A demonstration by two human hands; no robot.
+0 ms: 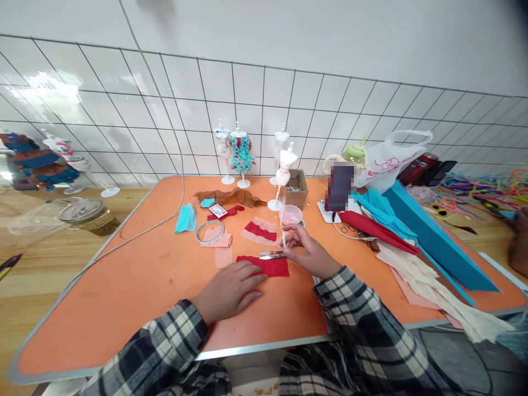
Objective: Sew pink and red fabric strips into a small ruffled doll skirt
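Just right of the frame's centre, the right hand (304, 250) pinched a narrow, upright white strip (284, 237) between thumb and fingers, while the left hand (231, 290), lower and left of it, lay palm down with loosely spread fingers, holding nothing that showed, at the near edge of a rectangular red fabric piece (273, 268). Small silver-bladed snips with dark handles (272, 255) lay along that piece's upper edge, all on the orange, metal-edged worktop (140, 297). Above them, at mid-frame, sat a flared pink-and-red fabric panel with ruffled edges (259, 231). Left of centre, a small white rectangular card with a red border (218, 210) rested near a red fabric strip (226, 213); its print was too small to read. At the upper right, a translucent white plastic carrier bag (388, 162) bore curling pink decoration in which no word could be made out. At the bottom centre, a white garment front (251, 379) showed gold-coloured lettering, cut off by the frame's lower edge and not legible as a whole.
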